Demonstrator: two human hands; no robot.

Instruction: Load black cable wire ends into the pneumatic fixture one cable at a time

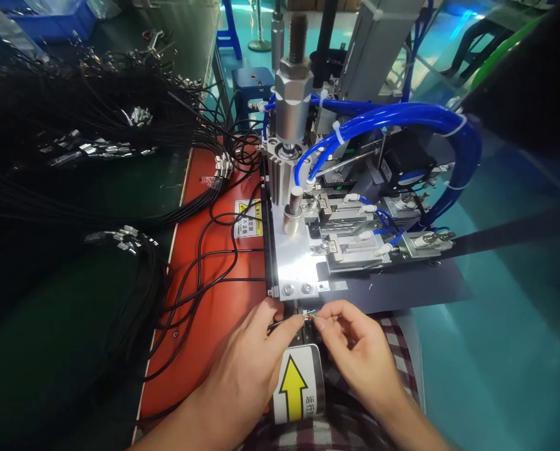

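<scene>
At the front end of the machine's metal plate (299, 263), my two hands meet over a small cable end with thin coloured wires (310, 316). My left hand (254, 354) is closed, its thumb and fingers pinching the black cable just left of these wires. Thumb and index finger of my right hand (359, 351) pinch the wire tips from the right, while its other fingers curl loosely. Just below lies a white label with a yellow arrow (296, 388). Part of the cable is hidden under my left hand.
Thick bundles of black cables with silvery ends (127, 238) cover the left table. Loose cables cross the red surface (205, 313) beside the machine. A metal cylinder (293, 106) stands over the plate, and blue air hoses (402, 119) arch to the right above small actuators (355, 254).
</scene>
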